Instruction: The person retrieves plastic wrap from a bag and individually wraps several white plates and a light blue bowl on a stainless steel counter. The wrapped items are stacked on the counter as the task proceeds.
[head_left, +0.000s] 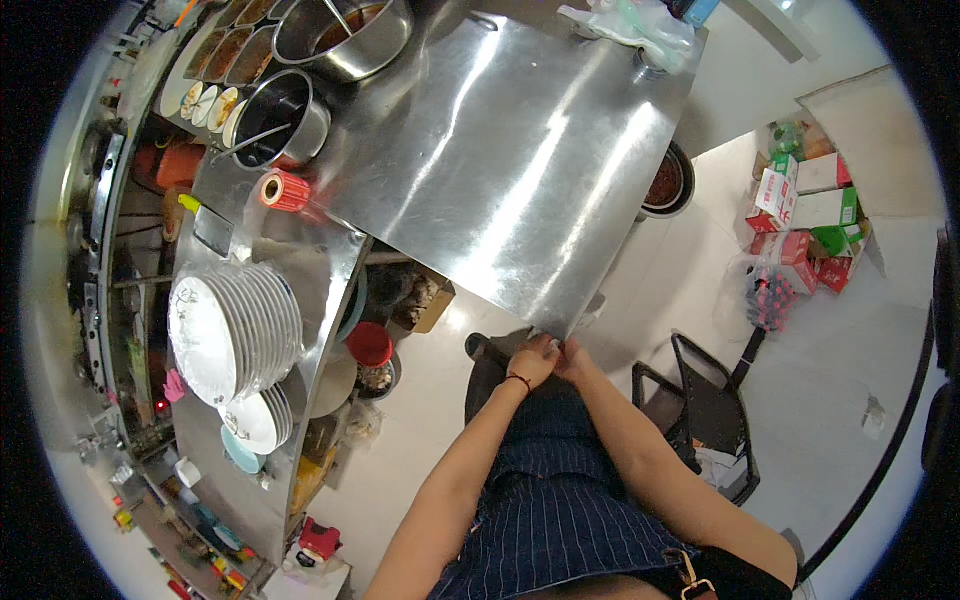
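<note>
My left hand and my right hand meet in front of my striped apron, right at the near corner of the stainless steel table. Something small and whitish shows between the fingers; the picture does not settle what it is or which hand has it. A dark red bracelet circles my left wrist. To the left, on a lower steel counter, lie a stack of white plates in clear plastic wrap, a roll of red labels and a cleaver with a yellow-green handle.
Two steel pots with ladles stand at the far left of the table. A plastic bag lies at its far right corner. On the floor to the right are cardboard boxes and a black chair.
</note>
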